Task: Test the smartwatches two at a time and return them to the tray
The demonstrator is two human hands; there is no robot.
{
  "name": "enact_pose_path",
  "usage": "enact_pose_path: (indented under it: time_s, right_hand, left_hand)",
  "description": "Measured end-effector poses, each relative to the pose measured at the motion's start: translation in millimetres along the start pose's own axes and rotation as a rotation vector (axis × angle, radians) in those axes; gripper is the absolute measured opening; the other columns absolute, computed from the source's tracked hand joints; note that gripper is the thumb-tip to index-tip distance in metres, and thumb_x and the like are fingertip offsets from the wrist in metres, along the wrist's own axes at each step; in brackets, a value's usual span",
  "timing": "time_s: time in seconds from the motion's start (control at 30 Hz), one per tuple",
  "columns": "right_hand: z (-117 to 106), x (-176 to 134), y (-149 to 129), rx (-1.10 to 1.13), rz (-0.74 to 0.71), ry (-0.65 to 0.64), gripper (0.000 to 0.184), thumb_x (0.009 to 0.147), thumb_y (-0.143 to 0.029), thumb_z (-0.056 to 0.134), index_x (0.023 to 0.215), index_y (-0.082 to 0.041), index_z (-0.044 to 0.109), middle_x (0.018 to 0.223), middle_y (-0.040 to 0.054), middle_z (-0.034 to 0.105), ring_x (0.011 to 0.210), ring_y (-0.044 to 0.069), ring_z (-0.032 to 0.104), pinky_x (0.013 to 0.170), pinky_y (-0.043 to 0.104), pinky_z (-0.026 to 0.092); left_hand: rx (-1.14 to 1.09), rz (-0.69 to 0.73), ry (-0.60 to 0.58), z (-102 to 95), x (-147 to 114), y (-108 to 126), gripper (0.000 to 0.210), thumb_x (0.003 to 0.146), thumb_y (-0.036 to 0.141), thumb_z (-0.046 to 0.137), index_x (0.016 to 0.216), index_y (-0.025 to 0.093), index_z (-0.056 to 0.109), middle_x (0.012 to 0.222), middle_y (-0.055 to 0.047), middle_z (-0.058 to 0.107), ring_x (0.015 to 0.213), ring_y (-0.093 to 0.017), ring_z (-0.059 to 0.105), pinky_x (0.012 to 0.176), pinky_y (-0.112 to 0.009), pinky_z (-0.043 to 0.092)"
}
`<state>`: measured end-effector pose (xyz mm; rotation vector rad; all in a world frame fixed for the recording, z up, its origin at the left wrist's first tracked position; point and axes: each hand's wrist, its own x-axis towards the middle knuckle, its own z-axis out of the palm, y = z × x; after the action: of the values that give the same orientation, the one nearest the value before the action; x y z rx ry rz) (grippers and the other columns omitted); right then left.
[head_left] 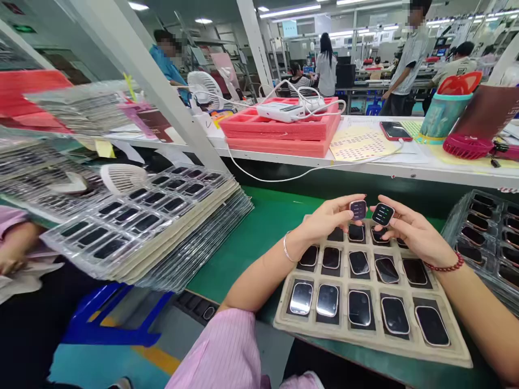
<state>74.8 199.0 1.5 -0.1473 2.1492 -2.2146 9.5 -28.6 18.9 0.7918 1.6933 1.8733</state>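
Note:
Between thumb and fingers, my left hand (pixel 332 216) grips a smartwatch body (pixel 358 210) whose lit screen shows lines of small text. Close beside it, my right hand (pixel 405 221) pinches a second smartwatch body (pixel 383 214), also lit with a short list. Both are held above the far rows of a cream tray (pixel 373 341). In the tray's compartments lie more strapless watch bodies, such as a dark-screened watch (pixel 359 308) in the front row. My hands and wrists partly cover the far row.
Stacked trays of watches (pixel 162 216) rise at the left, with another stack (pixel 478 237) at the right. A shelf behind holds red foam trays (pixel 279 129), a phone (pixel 395 131) and a pink fan (pixel 468 146). A seated person's arm (pixel 18 243) shows at far left.

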Motion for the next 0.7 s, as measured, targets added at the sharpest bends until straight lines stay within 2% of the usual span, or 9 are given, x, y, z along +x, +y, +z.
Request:
enact_pose_path:
  time_s: [0.13, 0.27, 0.33, 0.47, 0.7]
  right_hand:
    - [-4, 0, -1, 0.109, 0.107, -0.006, 0.063, 0.076, -0.04, 0.08, 0.134, -0.029, 0.06, 0.094, 0.0044, 0.067, 0.076, 0.016, 0.065, 0.059, 0.024, 0.057]
    - [-9, -1, 2, 0.039, 0.111, -0.02, 0.049, 0.071, -0.042, 0.084, 0.117, -0.031, 0.071, 0.093, 0.0054, 0.069, 0.062, 0.013, 0.056, 0.05, 0.024, 0.051]
    - [-12, -1, 5, -0.043, 0.092, -0.025, 0.046, 0.072, -0.043, 0.082, 0.116, -0.031, 0.072, 0.09, 0.0073, 0.07, 0.06, 0.016, 0.055, 0.049, 0.028, 0.049]
    - [-12, -1, 8, -0.12, 0.076, -0.034, 0.05, 0.074, -0.045, 0.08, 0.119, -0.027, 0.07, 0.088, 0.0103, 0.071, 0.066, 0.023, 0.061, 0.054, 0.034, 0.051]
    - [-6, -1, 5, -0.059, 0.022, -0.098, 0.053, 0.073, -0.039, 0.083, 0.121, -0.02, 0.068, 0.092, 0.0069, 0.072, 0.061, 0.013, 0.058, 0.052, 0.024, 0.046]
  left_hand:
    - [-0.083, -0.029, -0.061, -2.2, 0, -2, 0.068, 0.082, 0.039, 0.071, 0.144, 0.019, 0.049, 0.117, -0.014, 0.065, 0.084, -0.018, 0.067, 0.057, -0.021, 0.046]
    - [-0.078, -0.008, -0.141, -5.0, 0, -4, 0.072, 0.076, 0.038, 0.078, 0.142, 0.025, 0.052, 0.1, -0.007, 0.064, 0.077, -0.015, 0.065, 0.055, -0.02, 0.045]
    - [-0.063, -0.001, -0.168, -7.0, 0, -4, 0.071, 0.075, 0.037, 0.079, 0.141, 0.027, 0.053, 0.095, -0.004, 0.062, 0.075, -0.014, 0.064, 0.055, -0.02, 0.044]
    - [-0.05, -0.011, -0.191, -7.7, 0, -3, 0.07, 0.075, 0.037, 0.079, 0.139, 0.027, 0.054, 0.096, -0.004, 0.061, 0.074, -0.013, 0.063, 0.055, -0.02, 0.043]
    - [-0.054, -0.035, -0.156, -6.7, -1, -3, 0.07, 0.072, 0.04, 0.082, 0.134, 0.024, 0.056, 0.098, -0.004, 0.061, 0.07, -0.012, 0.064, 0.053, -0.019, 0.041]
